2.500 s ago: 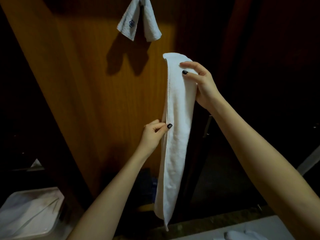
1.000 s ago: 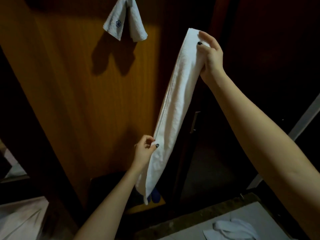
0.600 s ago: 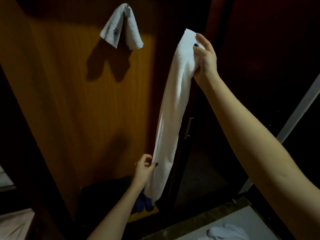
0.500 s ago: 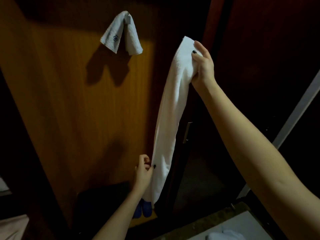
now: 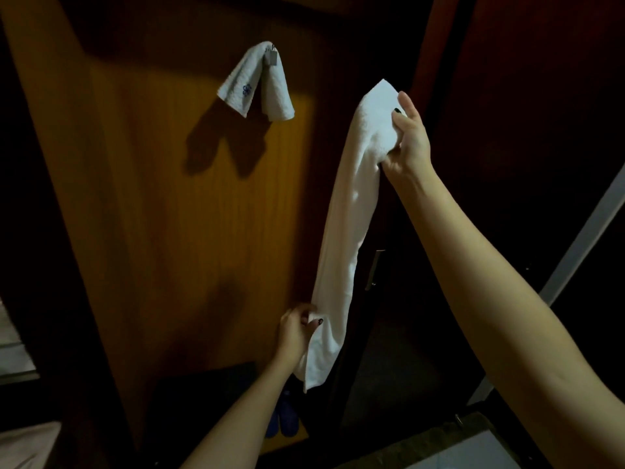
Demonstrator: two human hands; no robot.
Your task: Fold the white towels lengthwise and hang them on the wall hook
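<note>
Towel (image 5: 341,238): hung as one long narrow strip between both grips, in the air right of the hook (image 5: 271,57) and well apart from it.
Right grip (image 5: 411,140): clenched on the top end, with cloth bunched against the palm; stayed there throughout.
Left grip (image 5: 297,333): pinched the left edge near the bottom end, with only a short tail left below.
Just changed: slid the left grip down the edge from about mid-length, over the last two and a half seconds; drew the strip out nearly straight from top to bottom.
Half a second before: much the same hold at both ends; brought the hook lower into view.
Small towel (image 5: 257,82): already draped over the hook, with both ends down against the wood panel (image 5: 169,214).
Fold: judged finished, edges run flat and layers lined up along the length.
Hanging: not yet begun.
Next: probably lifting the strip across to the left and draping its middle over the hook.
Risk: hook already taken by the small towel, so little room left, and a loose drape could slip off or knock it down.
</note>
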